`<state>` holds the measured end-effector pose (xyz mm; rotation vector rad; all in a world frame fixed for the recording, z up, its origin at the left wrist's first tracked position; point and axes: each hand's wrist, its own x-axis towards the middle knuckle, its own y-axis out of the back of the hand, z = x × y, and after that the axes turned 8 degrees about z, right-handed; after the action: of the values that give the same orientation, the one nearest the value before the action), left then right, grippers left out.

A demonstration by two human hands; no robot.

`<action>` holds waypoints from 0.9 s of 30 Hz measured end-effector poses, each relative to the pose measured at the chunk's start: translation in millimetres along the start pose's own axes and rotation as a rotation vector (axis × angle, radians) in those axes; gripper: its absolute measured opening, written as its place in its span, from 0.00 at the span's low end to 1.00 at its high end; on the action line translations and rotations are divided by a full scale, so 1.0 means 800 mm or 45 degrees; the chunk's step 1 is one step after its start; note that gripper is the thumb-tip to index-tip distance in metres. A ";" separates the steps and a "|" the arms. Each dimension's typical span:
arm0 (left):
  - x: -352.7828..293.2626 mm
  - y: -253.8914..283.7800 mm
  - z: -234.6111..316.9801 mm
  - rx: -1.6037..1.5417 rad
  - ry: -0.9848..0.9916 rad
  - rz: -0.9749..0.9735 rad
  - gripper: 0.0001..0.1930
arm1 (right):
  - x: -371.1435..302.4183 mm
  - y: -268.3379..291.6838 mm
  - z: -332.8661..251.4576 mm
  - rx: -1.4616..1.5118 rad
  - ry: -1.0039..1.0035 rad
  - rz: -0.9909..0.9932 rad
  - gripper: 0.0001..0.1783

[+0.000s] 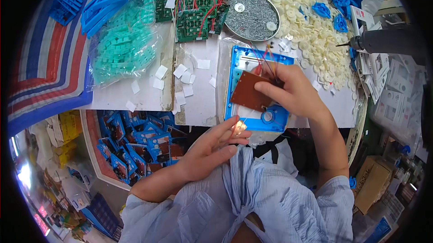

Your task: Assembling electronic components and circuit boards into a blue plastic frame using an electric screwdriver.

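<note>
My right hand point(288, 90) grips a brown circuit board point(249, 91) by its right side, plain brown face up, tilted over a blue plastic casing point(282, 115). Thin red and dark wires run from the board's far edge. The casing lies on the worktable with a round ring in its lower right part. At the casing's near edge, my left hand point(209, 146) has a small shiny coppery disc point(239, 128) at its fingertips, with thin wires leading to it. The board hides much of the casing's inside.
A metal dish of small screws point(252, 17) stands beyond the casing, beside a heap of cream plastic wheels point(306, 31). Green circuit boards point(191, 24) and bagged turquoise parts point(124, 51) lie left. A dark power screwdriver point(383, 42) juts in from the right. Blue assemblies point(135, 146) fill a bin below.
</note>
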<state>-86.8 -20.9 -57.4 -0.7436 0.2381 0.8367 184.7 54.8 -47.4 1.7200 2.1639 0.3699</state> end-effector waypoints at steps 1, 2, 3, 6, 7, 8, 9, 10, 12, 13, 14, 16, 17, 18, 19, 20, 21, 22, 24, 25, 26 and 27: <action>0.001 0.001 -0.006 -0.006 -0.055 -0.012 0.36 | 0.007 -0.001 0.001 -0.067 0.025 -0.025 0.14; 0.002 0.002 -0.008 -0.007 -0.062 -0.017 0.36 | 0.011 -0.003 -0.006 -0.039 -0.039 -0.039 0.14; 0.003 0.003 -0.009 -0.009 -0.069 -0.024 0.36 | 0.016 -0.004 -0.005 -0.128 0.025 -0.038 0.14; -0.001 0.003 -0.008 0.117 -0.052 -0.029 0.37 | 0.028 -0.003 -0.008 -0.379 0.157 -0.066 0.13; -0.003 0.003 -0.005 0.185 -0.040 -0.027 0.38 | 0.032 0.001 -0.018 -0.447 0.162 -0.094 0.13; -0.006 0.002 0.002 0.312 -0.053 -0.018 0.37 | 0.034 0.002 -0.023 -0.515 0.167 -0.121 0.13; -0.009 -0.001 0.014 0.439 -0.065 -0.010 0.36 | 0.037 0.000 -0.022 -0.544 0.182 -0.126 0.13; -0.012 -0.004 0.027 0.567 -0.077 -0.009 0.35 | 0.040 -0.001 -0.022 -0.575 0.193 -0.125 0.13; -0.014 0.000 0.051 1.088 -0.201 -0.019 0.33 | 0.040 -0.002 -0.023 -0.634 0.197 -0.115 0.12; -0.012 0.001 0.060 1.348 -0.267 -0.017 0.32 | 0.040 -0.004 -0.025 -0.661 0.199 -0.111 0.12; -0.007 0.000 0.066 1.450 -0.369 0.082 0.30 | 0.040 -0.005 -0.025 -0.689 0.201 -0.106 0.12; 0.013 -0.003 0.079 1.648 -0.580 0.274 0.26 | 0.040 -0.005 -0.020 -0.701 0.253 -0.104 0.14; 0.030 0.001 0.078 1.818 -0.768 0.217 0.26 | 0.042 -0.005 -0.020 -0.707 0.293 -0.109 0.15; 0.051 0.010 0.071 1.984 -0.960 0.154 0.27 | 0.040 -0.006 -0.023 -0.762 0.256 -0.079 0.17; 0.062 0.015 0.066 2.145 -1.150 0.080 0.28 | 0.034 -0.009 -0.025 -0.813 0.214 -0.048 0.19; 0.061 0.016 0.067 2.247 -1.159 0.039 0.32 | 0.028 -0.011 -0.028 -0.863 0.171 -0.016 0.21; 0.061 0.016 0.068 2.251 -1.141 0.024 0.32 | 0.024 -0.010 -0.029 -0.901 0.288 0.178 0.23; 0.061 0.018 0.069 2.252 -1.124 0.003 0.32 | 0.019 -0.009 -0.030 -0.937 0.399 0.373 0.26; 0.061 0.018 0.070 2.229 -1.083 -0.019 0.33 | 0.001 -0.008 -0.032 -0.966 0.566 0.427 0.30; 0.059 0.019 0.069 2.213 -1.052 -0.006 0.34 | -0.011 -0.008 -0.030 -0.954 0.634 0.281 0.31; 0.059 0.017 0.070 2.186 -1.033 -0.018 0.34 | -0.029 -0.006 -0.029 -0.951 0.680 0.142 0.33; 0.060 0.017 0.071 2.173 -1.019 -0.015 0.35 | -0.045 -0.009 -0.029 -0.946 0.724 0.002 0.35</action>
<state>-70.3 51.7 -45.3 1.1710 0.1408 0.5736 175.8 18.6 -25.5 1.2645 1.9458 1.5865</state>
